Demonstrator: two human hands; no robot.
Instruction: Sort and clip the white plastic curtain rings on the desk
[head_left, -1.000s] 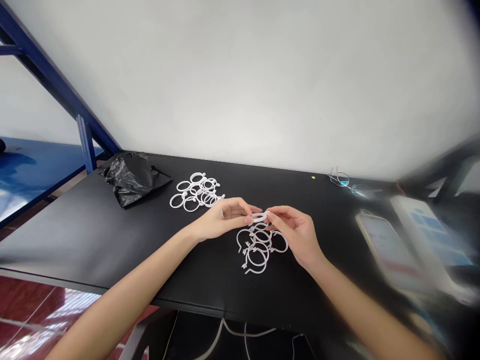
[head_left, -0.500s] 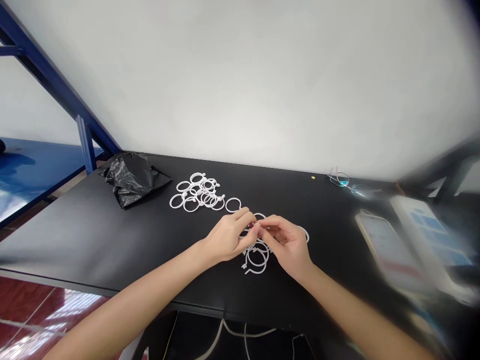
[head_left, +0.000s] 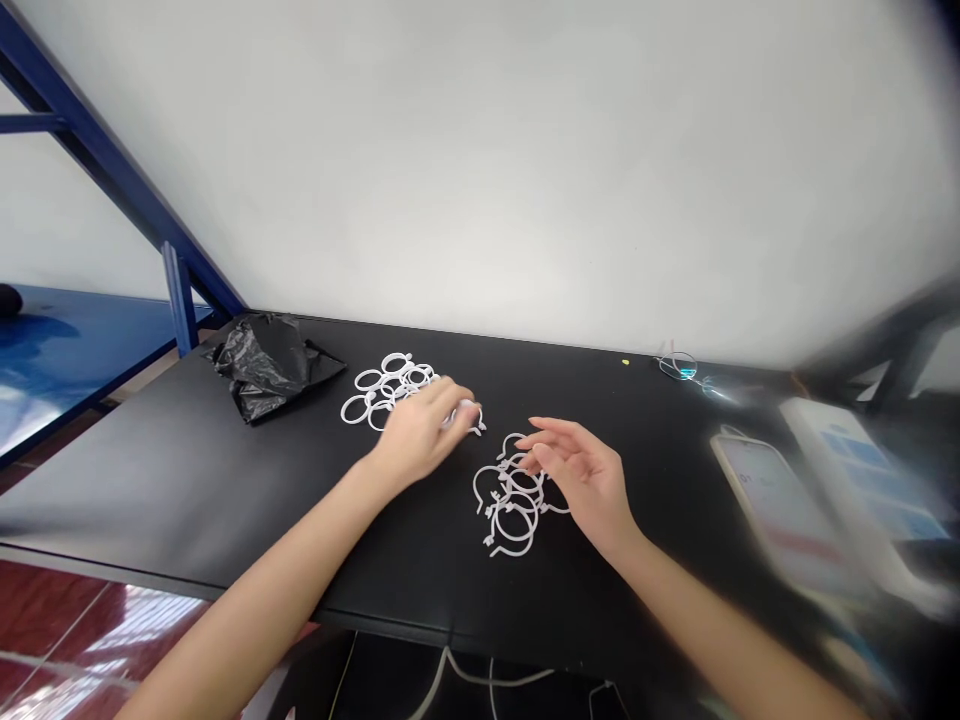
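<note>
My left hand (head_left: 426, 428) is over the right side of a pile of white plastic rings (head_left: 369, 380), covering several of them. Its thumb and fingers close around a white ring (head_left: 472, 412) whose small end tabs stick out by the fingertips. My right hand (head_left: 585, 475) hovers at the right of a nearer cluster of white rings (head_left: 517, 512), its fingers loosely bent and apart, with nothing seen in them. Several rings in this nearer cluster are unclasped, with gaps between their ends. The rings overlap one another.
A crumpled black plastic bag (head_left: 266, 365) lies at the left of the black table (head_left: 225, 490). On the right are eyeglasses (head_left: 679, 367), a phone (head_left: 772, 500) and a white box (head_left: 862, 480). A pale wall rises behind, with a blue metal frame (head_left: 127, 170) at left.
Both hands were together over the nearer cluster. My left hand has moved left and away to the farther pile; my right hand has stayed near the cluster and its fingers have parted.
</note>
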